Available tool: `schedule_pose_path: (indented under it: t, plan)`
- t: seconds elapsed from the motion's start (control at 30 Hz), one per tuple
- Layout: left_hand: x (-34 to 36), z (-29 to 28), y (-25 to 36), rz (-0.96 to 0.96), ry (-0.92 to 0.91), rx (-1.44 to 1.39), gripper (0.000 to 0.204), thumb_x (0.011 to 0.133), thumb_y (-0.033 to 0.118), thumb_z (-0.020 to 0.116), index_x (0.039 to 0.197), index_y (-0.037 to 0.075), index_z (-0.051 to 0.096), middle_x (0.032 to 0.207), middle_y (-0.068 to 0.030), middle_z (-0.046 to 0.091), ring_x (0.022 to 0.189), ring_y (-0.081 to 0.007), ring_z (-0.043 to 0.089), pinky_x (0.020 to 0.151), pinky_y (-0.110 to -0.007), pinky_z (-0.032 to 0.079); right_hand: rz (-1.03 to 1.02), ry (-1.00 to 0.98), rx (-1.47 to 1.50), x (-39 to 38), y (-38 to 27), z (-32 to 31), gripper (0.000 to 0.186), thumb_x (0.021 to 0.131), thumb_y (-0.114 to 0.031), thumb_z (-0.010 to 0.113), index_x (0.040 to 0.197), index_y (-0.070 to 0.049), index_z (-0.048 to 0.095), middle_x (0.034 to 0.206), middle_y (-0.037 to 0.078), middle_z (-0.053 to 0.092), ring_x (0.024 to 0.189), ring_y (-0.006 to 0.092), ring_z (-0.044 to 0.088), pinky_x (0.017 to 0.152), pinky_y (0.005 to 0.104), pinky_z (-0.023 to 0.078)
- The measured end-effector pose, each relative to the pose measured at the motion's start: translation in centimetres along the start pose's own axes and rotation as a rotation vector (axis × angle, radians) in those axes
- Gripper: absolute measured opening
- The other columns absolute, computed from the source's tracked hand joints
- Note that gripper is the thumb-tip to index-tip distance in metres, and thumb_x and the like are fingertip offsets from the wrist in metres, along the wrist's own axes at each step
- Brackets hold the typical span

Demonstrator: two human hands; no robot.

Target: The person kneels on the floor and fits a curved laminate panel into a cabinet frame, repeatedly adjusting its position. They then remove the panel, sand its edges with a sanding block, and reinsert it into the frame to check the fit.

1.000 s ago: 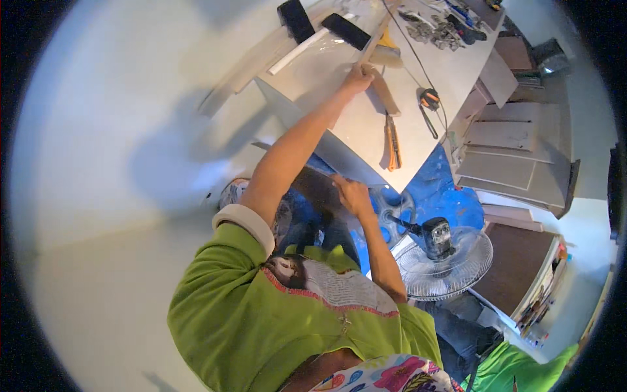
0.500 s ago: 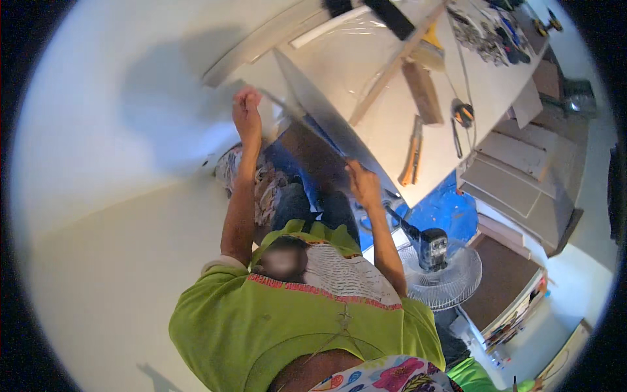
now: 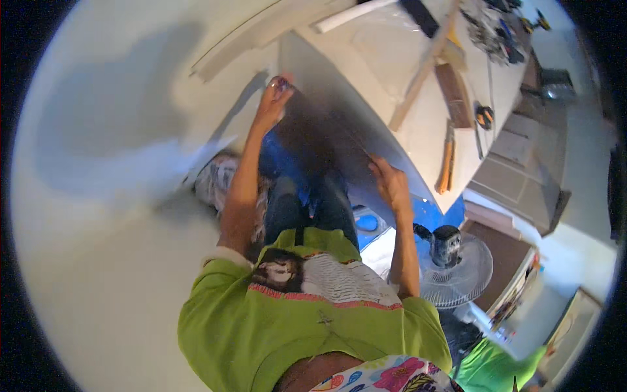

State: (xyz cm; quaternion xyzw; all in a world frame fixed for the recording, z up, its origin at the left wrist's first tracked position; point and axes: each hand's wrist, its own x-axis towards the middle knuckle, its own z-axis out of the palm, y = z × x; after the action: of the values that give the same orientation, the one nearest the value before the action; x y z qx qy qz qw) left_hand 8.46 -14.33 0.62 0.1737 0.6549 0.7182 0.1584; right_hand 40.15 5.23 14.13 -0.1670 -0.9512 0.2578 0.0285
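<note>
My left hand (image 3: 272, 108) is raised beside the wall near the table's far left corner. Its fingers are curled round a small shiny thing, too blurred to name. My right hand (image 3: 392, 186) is closed by the table's near side, with a thin, dark straight line running from its fingertips toward the far left. Whether that line is a rod or a board's edge, I cannot tell. Between my hands lies a dark brown surface (image 3: 320, 137), next to the table's grey side panel (image 3: 346, 104). On the pale table top (image 3: 424, 153) lies an orange utility knife (image 3: 447, 160).
A brown wooden block (image 3: 454, 95), a tape measure (image 3: 484, 117) and a long wooden strip (image 3: 421, 75) lie on the table. At my right stands a fan (image 3: 454, 271). A blue sheet (image 3: 431, 212) covers floor below. A person in green (image 3: 496, 366) is at lower right.
My left hand has moved right, toward the table corner, and the small shiny thing now shows in it. My right hand has shifted right and slightly nearer. The whole view has turned a little.
</note>
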Motion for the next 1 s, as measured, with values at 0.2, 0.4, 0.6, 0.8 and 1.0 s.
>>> schedule_pose_path:
  t: [0.2,0.4,0.6,0.8,1.0]
  plan:
    - [2.5,-0.1,0.0,0.051,0.016,-0.037,0.019,0.094,0.016,0.068,0.109,0.004,0.066,0.102,-0.0039,0.068,0.097,-0.0137,0.061,0.087,-0.029,0.048,0.220,0.055,0.012,-0.2,-1.3,-0.4,0.027,0.094,-0.020,0.068,0.120,-0.013,0.067,0.104,0.020,0.073,0.096,0.0418,0.069,0.081,0.0483,0.055]
    - [3.3,0.4,0.1,-0.021,0.021,0.114,0.011,0.093,0.011,0.069,0.103,0.005,0.068,0.097,-0.0028,0.067,0.090,-0.0118,0.060,0.082,-0.029,0.048,0.411,0.142,-0.150,-4.8,4.6,3.8,0.021,0.090,-0.025,0.072,0.105,-0.009,0.072,0.101,0.018,0.073,0.095,0.0399,0.070,0.081,0.0465,0.055]
    - [4.5,0.4,-2.3,0.139,0.214,0.024,0.014,0.093,0.015,0.072,0.101,0.004,0.068,0.094,-0.0012,0.066,0.087,-0.0116,0.058,0.082,-0.028,0.047,0.540,0.176,-0.166,-7.3,5.9,3.8,0.019,0.088,-0.023,0.076,0.099,-0.008,0.075,0.098,0.016,0.075,0.088,0.0340,0.073,0.076,0.0407,0.056]
    - [6.3,1.0,-3.8,0.090,0.368,0.078,0.026,0.091,0.022,0.076,0.106,0.002,0.069,0.101,-0.0060,0.068,0.099,-0.0168,0.062,0.092,-0.032,0.048,0.504,0.445,-0.113,-11.9,9.6,5.0,0.017,0.080,-0.006,0.079,0.097,-0.006,0.077,0.097,0.014,0.076,0.088,0.0307,0.074,0.081,0.0386,0.058]
    - [7.1,1.2,-5.5,0.243,0.457,0.184,0.038,0.089,0.027,0.080,0.111,-0.003,0.069,0.103,-0.0094,0.069,0.096,-0.0200,0.063,0.091,-0.034,0.049,0.404,0.744,-0.090,-12.7,11.9,7.6,0.010,0.081,0.001,0.079,0.089,0.001,0.074,0.086,0.009,0.075,0.079,0.0164,0.066,0.078,0.0309,0.053]
